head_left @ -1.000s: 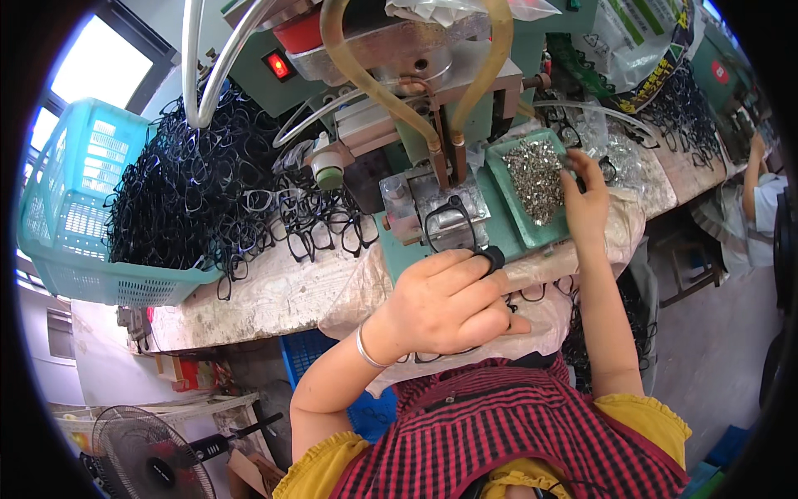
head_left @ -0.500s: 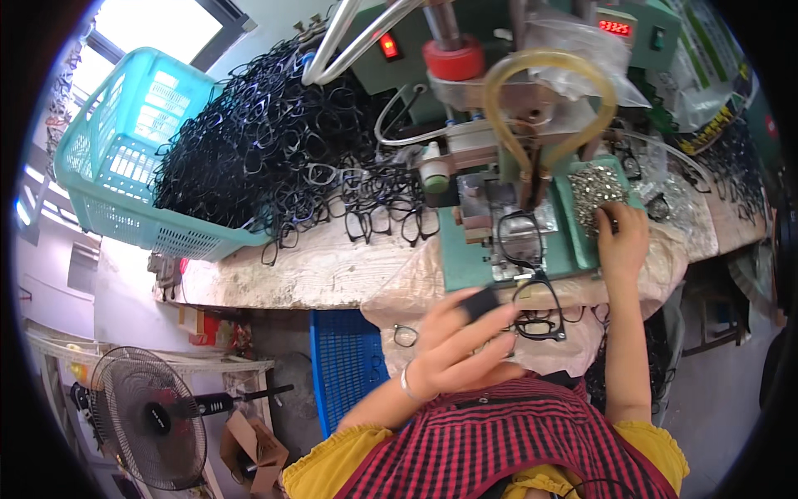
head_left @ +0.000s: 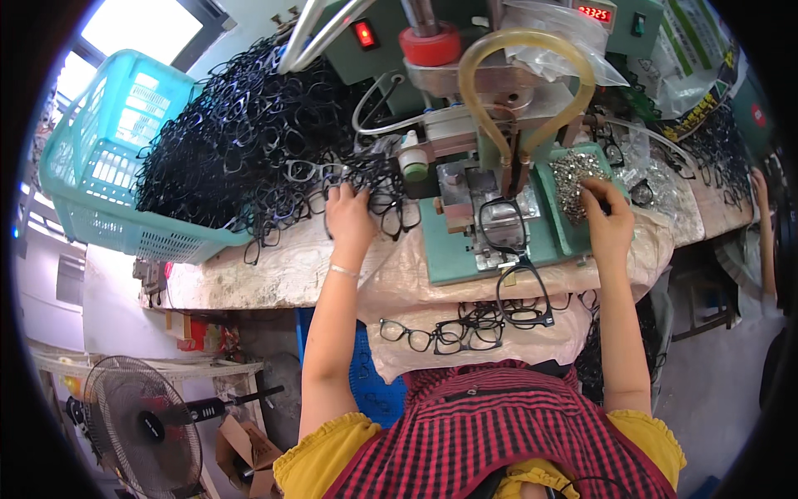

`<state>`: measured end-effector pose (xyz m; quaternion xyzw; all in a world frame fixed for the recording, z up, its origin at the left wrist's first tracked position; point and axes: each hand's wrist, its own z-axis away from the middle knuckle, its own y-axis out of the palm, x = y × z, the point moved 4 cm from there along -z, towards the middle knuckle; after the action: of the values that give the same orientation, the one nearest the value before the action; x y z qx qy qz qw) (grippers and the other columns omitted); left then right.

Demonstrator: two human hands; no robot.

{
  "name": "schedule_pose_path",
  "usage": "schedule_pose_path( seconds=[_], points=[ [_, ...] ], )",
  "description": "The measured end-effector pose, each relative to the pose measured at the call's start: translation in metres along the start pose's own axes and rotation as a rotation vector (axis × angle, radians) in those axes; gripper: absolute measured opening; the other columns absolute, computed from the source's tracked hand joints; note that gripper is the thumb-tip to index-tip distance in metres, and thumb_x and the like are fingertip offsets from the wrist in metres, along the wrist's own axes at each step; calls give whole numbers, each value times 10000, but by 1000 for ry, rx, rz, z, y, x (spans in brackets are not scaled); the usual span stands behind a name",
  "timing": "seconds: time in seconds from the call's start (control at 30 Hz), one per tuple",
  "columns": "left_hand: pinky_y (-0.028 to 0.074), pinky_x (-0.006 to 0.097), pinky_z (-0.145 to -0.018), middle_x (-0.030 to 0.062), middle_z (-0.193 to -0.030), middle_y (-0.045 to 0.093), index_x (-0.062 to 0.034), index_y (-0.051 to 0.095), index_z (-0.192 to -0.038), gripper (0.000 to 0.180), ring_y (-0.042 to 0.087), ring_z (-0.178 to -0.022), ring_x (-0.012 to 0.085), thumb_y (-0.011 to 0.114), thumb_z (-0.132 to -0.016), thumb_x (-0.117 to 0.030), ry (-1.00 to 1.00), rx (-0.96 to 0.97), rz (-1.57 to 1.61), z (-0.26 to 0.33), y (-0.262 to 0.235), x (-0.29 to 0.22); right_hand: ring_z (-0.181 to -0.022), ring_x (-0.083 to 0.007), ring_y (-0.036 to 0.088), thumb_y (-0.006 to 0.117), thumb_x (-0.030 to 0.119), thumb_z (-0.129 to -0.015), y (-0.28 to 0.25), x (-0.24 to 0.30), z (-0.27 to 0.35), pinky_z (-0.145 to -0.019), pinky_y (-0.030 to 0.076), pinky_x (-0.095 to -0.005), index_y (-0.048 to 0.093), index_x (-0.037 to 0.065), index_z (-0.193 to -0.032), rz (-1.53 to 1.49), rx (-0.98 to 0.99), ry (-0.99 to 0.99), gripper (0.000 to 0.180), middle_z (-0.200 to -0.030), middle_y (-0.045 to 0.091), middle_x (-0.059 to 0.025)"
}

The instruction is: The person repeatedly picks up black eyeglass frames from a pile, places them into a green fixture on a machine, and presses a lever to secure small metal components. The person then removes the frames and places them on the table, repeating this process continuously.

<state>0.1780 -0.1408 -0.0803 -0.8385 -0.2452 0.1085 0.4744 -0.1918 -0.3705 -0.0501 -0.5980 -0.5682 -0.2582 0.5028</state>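
Note:
My left hand reaches to the near edge of a big heap of black eyeglass frames. Its bent fingers close on a frame there, partly hidden by the hand. My right hand is at a green tray of small shiny metal parts. Thumb and fingers are pinched together over the parts; what lies between them is too small to make out. One eyeglass frame sits edge-up at the bench machine, one rim under its head and the other hanging toward me.
Several more frames lie on the pale cloth near my apron. A turquoise basket stands tilted at the left. A green-capped bottle is beside the machine. A fan stands lower left. At the far right shows another person's arm.
My left hand has swung from in front of the machine, up and left to the heap, uncovering the frames on the cloth. My right hand stays at the metal parts. Another person's arm has appeared far right.

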Motion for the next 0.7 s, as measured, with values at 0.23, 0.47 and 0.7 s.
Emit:
schedule_pose_path(
  seconds=[0.23, 0.47, 0.7],
  points=[
    [488, 400, -706, 99, -906, 562, -113, 740, -1014, 347, 587, -844, 307, 614, -739, 57, 18, -4, 202, 42, -21, 58, -933, -141, 651, 689, 38, -863, -73, -19, 46, -852, 485, -270, 732, -5, -1013, 119, -53, 93, 161, -981, 717, -65],
    [479, 280, -635, 67, -929, 591, -29, 647, -1006, 63, 610, -786, 190, 604, -963, -49, -307, -373, 656, 18, -44, 52, -889, -240, 655, 668, -7, -787, -1, 95, 16, -819, 487, -337, 721, 26, -911, -14, 130, -343, 138, -902, 704, -95],
    [527, 326, -621, 187, -992, 706, -94, 521, -978, 254, 685, -808, 247, 430, -1057, -317, -935, -167, 1787, 63, -6, -38, -921, -162, 655, 669, -8, -820, 59, 86, 12, -843, 497, -286, 604, -11, -1088, -444, 137, -172, 276, -930, 682, -80]
  ],
)
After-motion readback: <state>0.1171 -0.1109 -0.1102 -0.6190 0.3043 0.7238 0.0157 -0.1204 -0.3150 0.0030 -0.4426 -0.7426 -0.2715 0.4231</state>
